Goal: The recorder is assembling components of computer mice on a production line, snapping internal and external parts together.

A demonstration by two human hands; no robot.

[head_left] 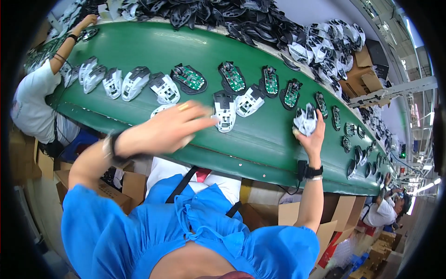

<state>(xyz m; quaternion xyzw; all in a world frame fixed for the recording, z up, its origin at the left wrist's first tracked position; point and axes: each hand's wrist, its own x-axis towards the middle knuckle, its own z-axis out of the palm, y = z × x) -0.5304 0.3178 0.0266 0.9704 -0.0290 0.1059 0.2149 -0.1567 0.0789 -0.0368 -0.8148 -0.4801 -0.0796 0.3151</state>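
My right hand (313,132) is closed around a white-and-grey computer mouse shell (305,120), raised over the green belt. My left hand (162,129), slightly blurred, reaches across the belt's near side with fingers stretched and thumb apart, apparently holding nothing. Its fingertips come close to a white mouse shell with a dark top (225,111). Another white shell (162,109) is partly hidden behind that hand. One more white shell (251,101) leans beside the dark-topped one. Black mouse bases with green circuit boards, such as this one (232,77), lie in a row farther back.
The green conveyor belt (195,46) runs across in front of me. Heaps of black shells (186,11) and white shells (325,51) line its far side. A co-worker (39,93) reaches over the belt at left. Cardboard boxes (297,213) stand below the near edge.
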